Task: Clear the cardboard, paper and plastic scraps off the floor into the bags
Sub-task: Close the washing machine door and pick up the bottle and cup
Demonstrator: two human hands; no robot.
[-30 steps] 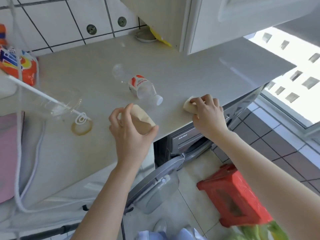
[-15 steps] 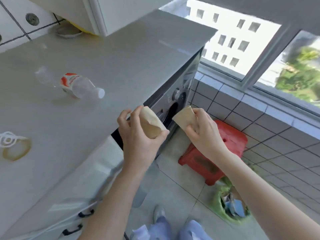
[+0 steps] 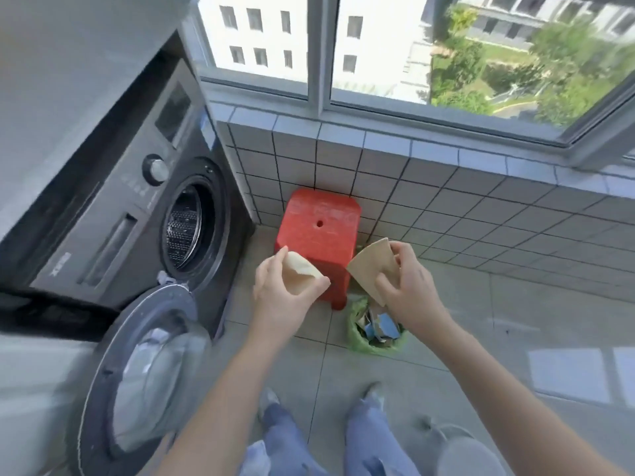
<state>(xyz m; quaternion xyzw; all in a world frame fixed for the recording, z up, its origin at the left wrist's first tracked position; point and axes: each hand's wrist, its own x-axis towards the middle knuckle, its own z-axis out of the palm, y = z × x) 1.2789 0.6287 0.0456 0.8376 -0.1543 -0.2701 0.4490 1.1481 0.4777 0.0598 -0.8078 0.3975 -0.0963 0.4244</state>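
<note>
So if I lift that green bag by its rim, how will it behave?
The green bag looks like thin, crumpled film, so it will probably sag and flop. It is stuffed with cardboard scraps, so likely light, but scraps near the top could spill.

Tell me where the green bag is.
Head view, lower right of centre: the green bag sits on the floor beside the red stool, below the right hand.

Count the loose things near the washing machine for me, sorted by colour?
Tan: 2, a cardboard scrap in the left hand and another in the right hand
Red: 1, the stool
Green: 1, the bag of scraps
Total: 4
</note>
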